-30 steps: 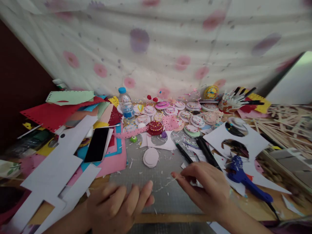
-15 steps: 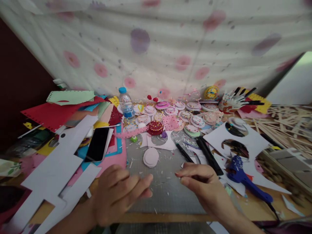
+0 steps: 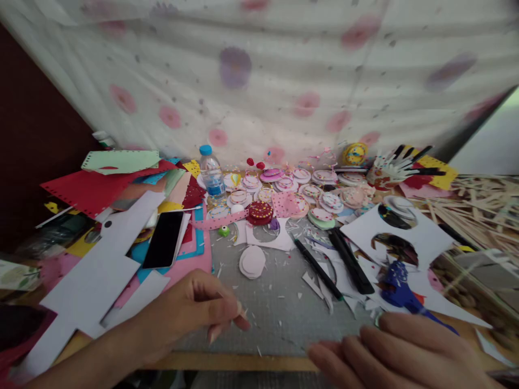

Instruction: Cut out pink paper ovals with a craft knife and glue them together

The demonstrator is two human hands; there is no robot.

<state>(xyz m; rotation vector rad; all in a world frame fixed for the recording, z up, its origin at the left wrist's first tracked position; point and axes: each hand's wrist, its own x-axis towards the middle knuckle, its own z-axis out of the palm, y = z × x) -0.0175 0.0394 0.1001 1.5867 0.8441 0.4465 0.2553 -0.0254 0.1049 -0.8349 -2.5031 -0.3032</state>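
My left hand (image 3: 203, 310) hovers over the near left part of a grey cutting mat (image 3: 279, 319). Its thumb and forefinger meet in a pinch; anything between them is too small to make out. Low at the right, my right hand (image 3: 389, 351) is turned back-up near the mat's front edge. Its fingers are curled side by side, and the thumb and whatever lies under them are hidden. Between and beyond the hands, a small stack of white paper discs (image 3: 252, 262) lies on the mat. Behind it is a white card sheet with a round cut-out (image 3: 270, 237).
A black pen (image 3: 318, 268), a black cutter (image 3: 352, 260) and a blue glue gun (image 3: 399, 286) lie to the right, among paper scraps. Decorated paper discs (image 3: 259, 212) and a water bottle (image 3: 213, 175) stand behind. Coloured sheets and a phone (image 3: 163, 240) lie left.
My left hand has turned and its thumb and forefinger have come together. My right hand has moved right and down, turning its back upward, which uncovers more of the pen and the paper strips.
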